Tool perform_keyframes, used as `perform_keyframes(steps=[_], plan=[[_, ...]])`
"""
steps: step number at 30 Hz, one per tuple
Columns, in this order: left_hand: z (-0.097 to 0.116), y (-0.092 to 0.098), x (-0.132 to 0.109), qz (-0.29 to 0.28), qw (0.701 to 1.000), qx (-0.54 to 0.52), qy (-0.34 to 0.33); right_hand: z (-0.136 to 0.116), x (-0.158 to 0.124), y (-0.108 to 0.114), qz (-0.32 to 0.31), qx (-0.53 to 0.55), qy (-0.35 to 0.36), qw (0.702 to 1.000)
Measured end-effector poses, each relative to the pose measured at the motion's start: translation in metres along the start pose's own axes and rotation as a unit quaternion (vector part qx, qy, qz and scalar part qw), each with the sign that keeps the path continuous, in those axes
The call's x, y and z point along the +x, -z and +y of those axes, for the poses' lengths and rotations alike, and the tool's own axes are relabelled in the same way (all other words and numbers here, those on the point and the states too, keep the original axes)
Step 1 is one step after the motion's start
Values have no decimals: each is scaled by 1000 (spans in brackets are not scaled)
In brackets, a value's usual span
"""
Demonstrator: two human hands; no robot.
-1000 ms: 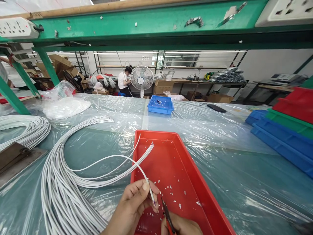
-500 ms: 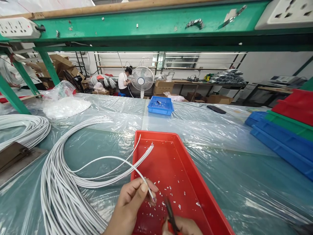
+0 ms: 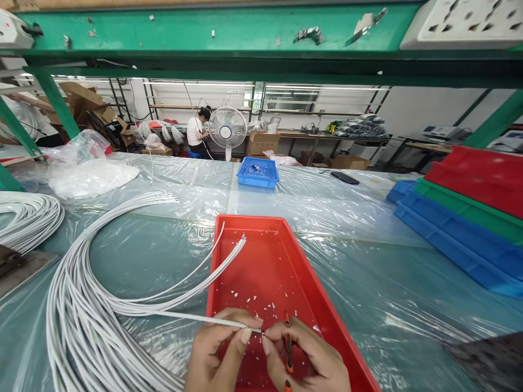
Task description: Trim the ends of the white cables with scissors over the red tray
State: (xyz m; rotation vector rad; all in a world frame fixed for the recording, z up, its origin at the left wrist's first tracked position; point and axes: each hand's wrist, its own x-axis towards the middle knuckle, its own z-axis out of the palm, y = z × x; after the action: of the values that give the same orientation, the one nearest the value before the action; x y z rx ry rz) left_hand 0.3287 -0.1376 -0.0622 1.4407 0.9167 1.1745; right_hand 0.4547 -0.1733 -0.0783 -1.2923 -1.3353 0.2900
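Observation:
Over the red tray (image 3: 281, 224), my left hand (image 3: 218, 348) pinches a white cable (image 3: 192, 317) close to its end. The fingertips of my right hand (image 3: 312, 354) meet at that same end, almost touching my left fingers. Tucked in my right hand is a pair of wire cutters (image 3: 289, 348) with orange-red handles, mostly hidden by the fingers. The cable runs left into a thick curved bundle of white cables (image 3: 81, 305). Several cable ends of the bundle rest over the tray's left side, and small white scraps lie scattered on its floor.
Another cable coil (image 3: 36, 218) lies at the left edge. A small blue tray (image 3: 258, 182) and a phone-like black object (image 3: 345, 178) sit farther back. Stacked trays (image 3: 469, 218) stand right. A green beam (image 3: 245, 38) crosses overhead. A person (image 3: 198, 133) sits beyond, beside a fan (image 3: 227, 130).
My right hand has come up and left to the cable end, the cutters now folded back in the hand. The held cable has turned from slanting to nearly level. The view has shifted slightly right.

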Motion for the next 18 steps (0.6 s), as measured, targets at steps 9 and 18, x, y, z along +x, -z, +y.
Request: perform_keyframes(steps=[9,18], plan=[[-2,0,-1,-24,999,10,-26,4,-2,-3,16,-15,13,1000],[-4,2,0,-45,997,33,-57,2,0,0,7,-30,39,999]])
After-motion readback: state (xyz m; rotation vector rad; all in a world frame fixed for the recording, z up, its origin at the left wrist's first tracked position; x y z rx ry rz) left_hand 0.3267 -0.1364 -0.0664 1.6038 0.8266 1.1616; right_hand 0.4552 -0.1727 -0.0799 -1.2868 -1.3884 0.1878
